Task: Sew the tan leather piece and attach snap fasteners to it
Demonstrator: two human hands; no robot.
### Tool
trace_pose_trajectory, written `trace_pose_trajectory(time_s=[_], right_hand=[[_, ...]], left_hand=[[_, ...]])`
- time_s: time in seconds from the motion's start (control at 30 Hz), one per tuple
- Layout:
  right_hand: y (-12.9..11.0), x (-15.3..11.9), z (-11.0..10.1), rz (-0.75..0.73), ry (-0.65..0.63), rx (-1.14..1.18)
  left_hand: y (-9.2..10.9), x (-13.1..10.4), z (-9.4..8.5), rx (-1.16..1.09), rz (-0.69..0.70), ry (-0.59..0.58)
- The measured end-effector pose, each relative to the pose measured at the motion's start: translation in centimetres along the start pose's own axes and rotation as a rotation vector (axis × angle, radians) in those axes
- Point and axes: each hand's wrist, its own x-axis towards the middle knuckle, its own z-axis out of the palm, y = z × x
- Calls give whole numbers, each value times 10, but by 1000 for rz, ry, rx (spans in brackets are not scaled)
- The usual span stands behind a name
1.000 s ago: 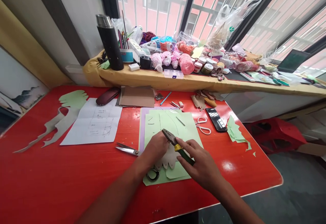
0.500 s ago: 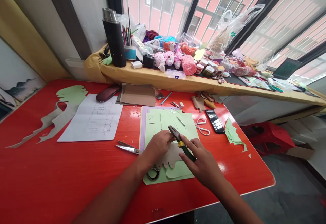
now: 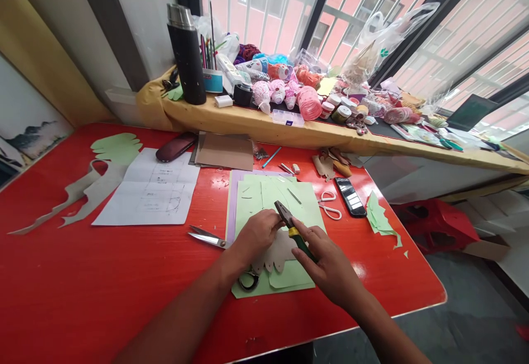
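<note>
My right hand [image 3: 328, 259] is closed around the green and yellow handles of a pair of pliers [image 3: 284, 215], whose jaws point up and away to the left. Beside those jaws, my left hand [image 3: 259, 235] is closed in a pinch; whatever its fingertips hold is hidden. Under both hands lies a grey-brown piece with a scalloped edge and small holes [image 3: 278, 256], on top of light green sheets [image 3: 291, 282]. Large metal scissors [image 3: 209, 237] rest partly beneath my left wrist, one black handle loop showing. A thin metal rod [image 3: 294, 196] lies on the green sheets.
White-handled scissors [image 3: 329, 208] and a phone [image 3: 350, 197] lie to the right, near green paper scraps [image 3: 381, 218]. A drawn-on white sheet [image 3: 149, 193] lies left, below a dark red case [image 3: 177, 146]. On the sill stand a black flask [image 3: 187, 58] and yarn [image 3: 309, 102].
The view has shifted very slightly. Both hands and the pliers keep nearly the same position over the scalloped piece.
</note>
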Motion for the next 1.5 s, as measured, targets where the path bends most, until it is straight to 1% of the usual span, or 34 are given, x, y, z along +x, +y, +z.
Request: trace_pose_trajectory(time_s=[0.17, 0.23, 0.27, 0.33, 0.4, 0.5, 0.6, 0.73, 1.0, 1.1, 1.13, 1.2, 1.27, 1.33, 1.37, 1.4, 1.43, 1.5], right_hand=[[1, 0, -4, -23, 118, 36], [0, 0, -4, -33, 172, 38], [0, -1, -3, -37, 179, 22], [0, -1, 2, -38, 152, -41], [0, -1, 7, -27, 92, -95], [1, -1, 9, -2, 40, -63], [3, -3, 3, 2, 51, 7], [3, -5, -3, 11, 77, 46], [1, -4, 3, 31, 15, -38], [-2, -3, -9, 1, 4, -42], [-4, -2, -17, -26, 23, -44], [-11, -1, -34, -86, 109, -40], [-18, 1, -45, -130, 255, -17], [-19, 1, -44, -157, 406, -11], [-18, 0, -38, -149, 436, -16], [-14, -1, -29, -142, 370, -50], [-10, -3, -19, -143, 276, -103], [1, -6, -2, -134, 156, -103]], left_hand=[[2, 0, 0, 83, -10, 10], [2, 1, -1, 90, -11, 2], [3, 1, -1, 83, -11, 1], [4, 1, -2, 50, -7, 2], [4, 1, -3, 8, 7, 0], [3, 1, -2, 7, -2, -8], [2, 1, -1, 68, -32, -11], [1, 1, 1, 101, -29, -11], [2, 1, 0, 42, -25, -35], [3, 2, -1, 78, -38, -34], [3, 2, -1, 94, -40, -35], [3, 2, -2, 117, -33, -34], [3, 2, -2, 112, -24, -34], [3, 2, -1, 100, -20, -31], [3, 1, -1, 95, -21, -29], [3, 1, -1, 90, -22, -28], [3, 1, 0, 87, -21, -25], [3, 2, 0, 106, -9, -31]])
